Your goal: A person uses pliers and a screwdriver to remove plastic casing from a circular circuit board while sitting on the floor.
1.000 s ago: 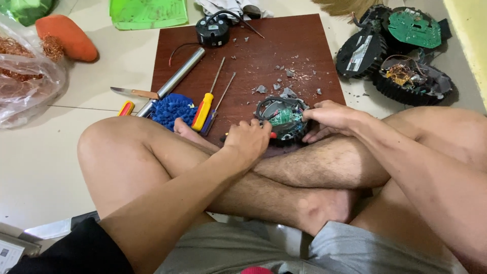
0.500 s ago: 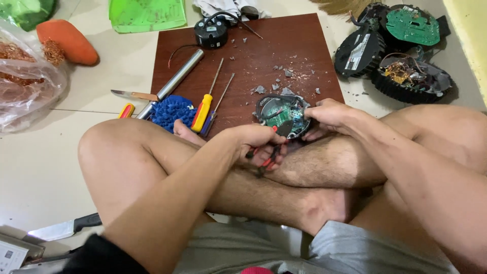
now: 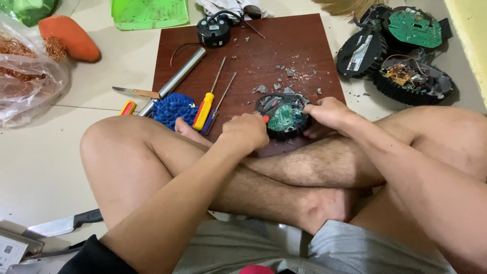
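My left hand [image 3: 247, 133] is fisted round a red-handled tool [image 3: 265, 118], tip pointing right into the round black unit [image 3: 284, 115]. Right hand [image 3: 327, 112] grips the unit's right rim, green board facing up.

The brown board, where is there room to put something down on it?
The brown board is bare between the black round part at its top edge and the grey crumbs, and along its right side. Crowded: the left, with the metal tube and screwdrivers, and the near edge, where both hands work on the round device.
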